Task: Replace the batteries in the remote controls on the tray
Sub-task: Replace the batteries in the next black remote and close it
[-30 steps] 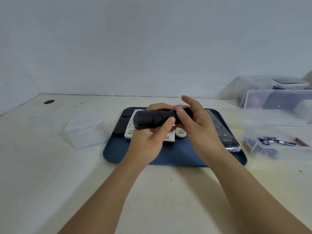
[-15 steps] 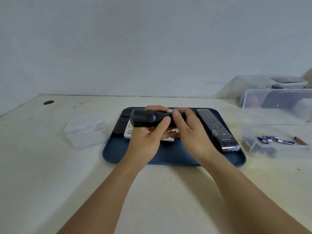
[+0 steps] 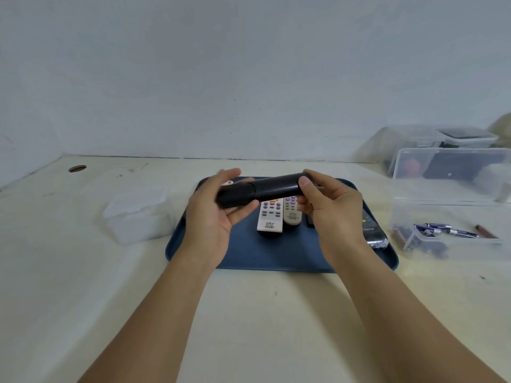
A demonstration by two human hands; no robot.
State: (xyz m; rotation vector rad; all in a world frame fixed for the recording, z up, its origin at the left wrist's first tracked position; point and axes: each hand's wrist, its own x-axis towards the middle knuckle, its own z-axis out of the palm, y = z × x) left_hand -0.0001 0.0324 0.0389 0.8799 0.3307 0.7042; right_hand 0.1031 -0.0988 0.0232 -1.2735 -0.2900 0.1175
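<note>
A: Where is the black remote (image 3: 265, 189) now?

B: It is in the air between both hands, above the blue tray (image 3: 249, 252), lying almost level. The left hand (image 3: 213, 217) holds the end with the seam, thumb under it and fingers curled behind. The right hand (image 3: 329, 205) pinches the other end with the thumb on top.

A: So which step is this?

B: I think it is the opening of the battery cover. A line crosses the body just beside the left palm; it looks like the edge of the cover.

A: How to do it well?

B: Keep the right hand firm as the anchor, and let the left thumb push the cover along the body, not lift it. Stay over the tray, so a loose battery falls there.

A: What can you not see?

B: The cover's catch is hidden, and whether the cover has started to slide I cannot tell. Under the hands two light remotes (image 3: 279, 214) show only their near halves. By the right wrist a dark remote (image 3: 373, 236) is half covered. The batteries (image 3: 442, 229) lie in the clear box (image 3: 453, 247) further right, blurred.
</note>
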